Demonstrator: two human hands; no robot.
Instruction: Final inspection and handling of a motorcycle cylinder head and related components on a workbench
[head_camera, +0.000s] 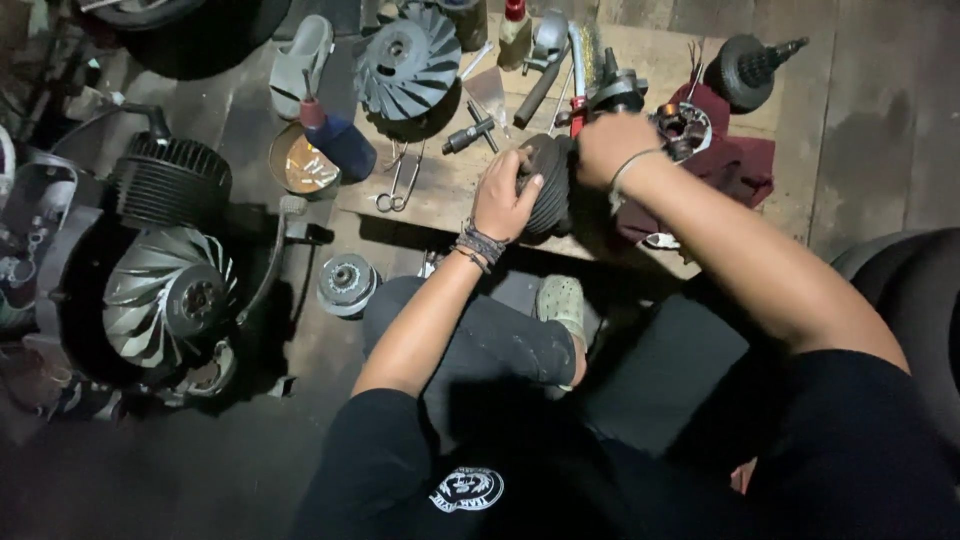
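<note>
**Holding the ribbed part steady on the counter**

We grip the dark ribbed cylinder (552, 185) with our left hand (503, 200), fingers curled over its rim, at the near edge of the wooden counter (440, 185). Our right hand (612, 145) is closed in a fist just beside it, near a red handle (578, 108) (what it clasps we cannot tell). To do this well, we judge that the left hand should press the cylinder firmly down so it does not roll, and the right should work straight, away from the pliers (398, 185) and the dark red cloth (740, 165).
</note>
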